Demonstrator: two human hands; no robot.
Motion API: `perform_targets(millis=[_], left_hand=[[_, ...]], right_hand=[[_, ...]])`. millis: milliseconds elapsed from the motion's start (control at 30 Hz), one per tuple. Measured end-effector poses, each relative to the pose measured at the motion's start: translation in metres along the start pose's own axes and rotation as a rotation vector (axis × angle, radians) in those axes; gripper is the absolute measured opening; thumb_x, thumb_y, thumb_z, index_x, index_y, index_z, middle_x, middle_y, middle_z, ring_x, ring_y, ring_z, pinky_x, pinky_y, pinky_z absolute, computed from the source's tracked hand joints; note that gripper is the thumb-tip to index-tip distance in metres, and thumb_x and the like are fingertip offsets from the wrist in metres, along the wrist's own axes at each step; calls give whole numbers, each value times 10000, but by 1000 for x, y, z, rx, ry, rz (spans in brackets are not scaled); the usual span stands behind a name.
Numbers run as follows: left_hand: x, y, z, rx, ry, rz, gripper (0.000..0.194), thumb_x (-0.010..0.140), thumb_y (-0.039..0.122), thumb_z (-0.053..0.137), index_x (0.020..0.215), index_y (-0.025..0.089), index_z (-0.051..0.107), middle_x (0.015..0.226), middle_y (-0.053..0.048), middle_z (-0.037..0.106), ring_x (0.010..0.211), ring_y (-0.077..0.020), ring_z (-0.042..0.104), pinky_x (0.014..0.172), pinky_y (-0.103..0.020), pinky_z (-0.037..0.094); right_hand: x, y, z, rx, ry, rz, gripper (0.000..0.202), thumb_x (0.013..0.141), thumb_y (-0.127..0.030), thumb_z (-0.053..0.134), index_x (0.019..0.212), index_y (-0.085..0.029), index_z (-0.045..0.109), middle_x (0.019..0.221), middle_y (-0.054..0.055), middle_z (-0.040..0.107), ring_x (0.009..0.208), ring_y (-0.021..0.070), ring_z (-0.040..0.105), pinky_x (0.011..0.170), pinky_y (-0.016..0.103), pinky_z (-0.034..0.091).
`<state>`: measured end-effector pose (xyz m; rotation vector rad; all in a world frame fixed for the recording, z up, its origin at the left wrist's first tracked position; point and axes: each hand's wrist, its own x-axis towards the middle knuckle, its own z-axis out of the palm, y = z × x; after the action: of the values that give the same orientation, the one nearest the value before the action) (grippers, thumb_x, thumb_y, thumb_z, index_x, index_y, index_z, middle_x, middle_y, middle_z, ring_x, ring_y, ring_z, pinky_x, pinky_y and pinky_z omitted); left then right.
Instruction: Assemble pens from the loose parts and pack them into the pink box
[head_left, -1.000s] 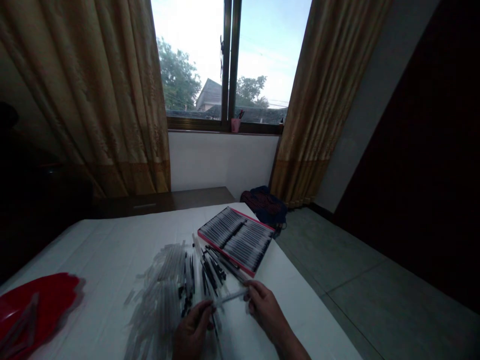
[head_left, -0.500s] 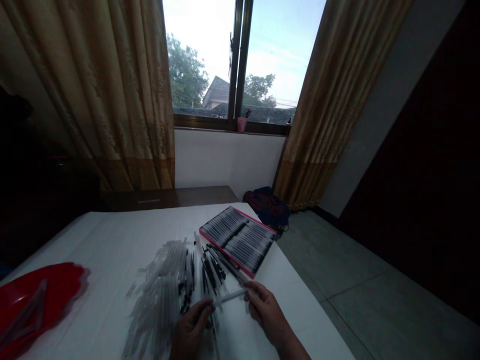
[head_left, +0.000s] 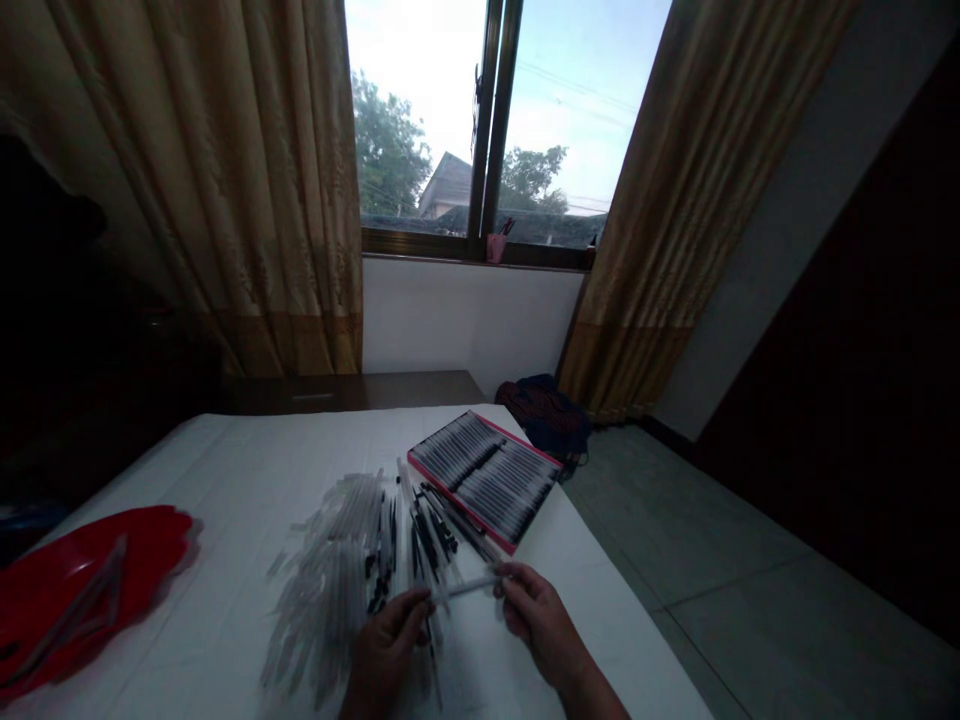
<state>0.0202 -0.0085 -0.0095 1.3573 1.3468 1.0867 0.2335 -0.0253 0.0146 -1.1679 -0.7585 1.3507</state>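
Observation:
My left hand [head_left: 391,638] and my right hand [head_left: 541,622] hold a slim pale pen [head_left: 471,585] between them, one at each end. Each hand pinches it with thumb and fingers. Blur hides the pen's details. Just beyond my hands lies a loose heap of black-ended pens and thin black parts [head_left: 426,530]. To the left of it spreads a pile of clear, slender tubes [head_left: 341,575], partly behind my left hand. Past my right hand, a shallow pink-edged box [head_left: 512,548] holds pens laid side by side in two rows.
A white-covered table [head_left: 247,470] carries everything. At its left is a red scalloped tray [head_left: 154,545] with clear strips in it. A dark bundle [head_left: 547,410] lies beyond the table's far right corner. A pink cup [head_left: 495,248] stands on the windowsill.
The whole view has shifted slightly, so things appear a little further right. Both hands keep their hold on the pen, with hardly any movement against the table.

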Motion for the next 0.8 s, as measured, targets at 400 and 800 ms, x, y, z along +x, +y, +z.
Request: perform_targets(millis=[400,800], left_hand=[[0,-1,3,23,-1,40,529,659,655,577,872,198,739,631,-14,734,540,-166,658,580,-252,529],[-1,0,2,109,-37,114,397,743,492,553,949,205,732,780,-36,770,590,-162,684,611,-248,557]], right_hand=[[4,9,9,0,115,-18,481,574,-582,761,673,-160,552,504,-79,471,409,27,343,379,142,211],[1,10,-6,104,30,-24,431,567,-424,831,874,-157,687,626,-38,560,466,40,401,426,154,271]])
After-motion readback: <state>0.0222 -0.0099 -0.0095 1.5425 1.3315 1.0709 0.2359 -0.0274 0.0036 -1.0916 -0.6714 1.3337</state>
